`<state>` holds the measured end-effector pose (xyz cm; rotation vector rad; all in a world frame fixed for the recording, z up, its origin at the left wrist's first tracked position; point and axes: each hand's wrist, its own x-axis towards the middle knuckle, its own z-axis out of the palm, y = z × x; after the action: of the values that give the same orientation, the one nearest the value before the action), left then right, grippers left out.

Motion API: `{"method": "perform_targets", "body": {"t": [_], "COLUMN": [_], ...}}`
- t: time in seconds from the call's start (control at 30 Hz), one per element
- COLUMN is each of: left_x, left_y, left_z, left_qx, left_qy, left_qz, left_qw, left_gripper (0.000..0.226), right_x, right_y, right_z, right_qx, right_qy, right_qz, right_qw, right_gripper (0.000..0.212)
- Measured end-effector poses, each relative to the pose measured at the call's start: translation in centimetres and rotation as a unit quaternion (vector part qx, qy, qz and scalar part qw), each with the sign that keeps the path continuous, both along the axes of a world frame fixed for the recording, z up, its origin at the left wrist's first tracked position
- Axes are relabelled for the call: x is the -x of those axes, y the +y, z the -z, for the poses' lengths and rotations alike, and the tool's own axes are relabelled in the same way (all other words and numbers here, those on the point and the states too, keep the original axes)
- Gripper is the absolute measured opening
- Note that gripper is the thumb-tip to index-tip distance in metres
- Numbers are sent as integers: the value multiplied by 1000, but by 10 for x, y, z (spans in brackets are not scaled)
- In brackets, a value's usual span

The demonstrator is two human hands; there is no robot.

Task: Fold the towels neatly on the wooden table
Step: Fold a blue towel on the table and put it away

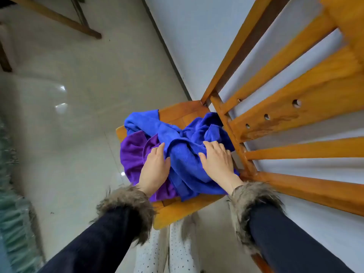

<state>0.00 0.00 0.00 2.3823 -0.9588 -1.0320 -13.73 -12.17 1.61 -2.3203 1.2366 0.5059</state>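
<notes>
Resting spread on the blue towel [183,154], left hand [155,168] and right hand [216,160]; purple towel [132,152] overhangs chair seat [177,211]

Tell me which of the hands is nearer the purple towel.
Left. The left hand rests where the purple towel meets the blue towel; the right hand lies flat on the blue one, farther off.

The chair back's slats [295,107] close off the right side — they stand just beside the towel heap [177,142]. Left of the seat [177,209], bare floor [78,115] lies open.
</notes>
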Motion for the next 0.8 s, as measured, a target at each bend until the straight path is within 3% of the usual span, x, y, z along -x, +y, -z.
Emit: {"method": "perform_targets", "body": {"t": [0.1, 0.2, 0.27, 0.37, 0.43, 0.57, 0.7, 0.8], "left_x": [-4, -7, -11, -13, -8, 6, 20, 29], "left_y": [-10, -16, -17, -18, -22, -28, -13, 6], "left_z": [20, 19, 11, -3, -11, -14, -35, -68], "left_qx": [18, -6, -7, -29, -18, 21, 55, 74], "left_qy": [-33, -32, -11, 72, 76, 13, 4, 65], "left_qz": [-41, -89, -111, -46, 30, 89, 13, -36], "left_qw": [998, 996, 994, 996, 997, 996, 998, 995], "left_gripper": [11, 22, 12, 53, 65, 36, 13, 7], "right_x": [-4, -5, -6, -1, 3, 13, 21, 26], "right_y": [-4, -4, -4, -2, 0, 6, 11, 13], "right_z": [17, 16, 4, -18, -33, -54, -80, -114], "right_qx": [34, 32, 26, -13, -55, -79, -64, -37], "right_qy": [20, 1, -32, -105, -142, -194, -227, -242], "right_qz": [-8, 16, 39, 90, 118, 119, 92, 60], "right_qw": [999, 999, 998, 990, 981, 971, 967, 968], "right_gripper": [37, 29, 26, 22, 19, 13, 11, 11]}}
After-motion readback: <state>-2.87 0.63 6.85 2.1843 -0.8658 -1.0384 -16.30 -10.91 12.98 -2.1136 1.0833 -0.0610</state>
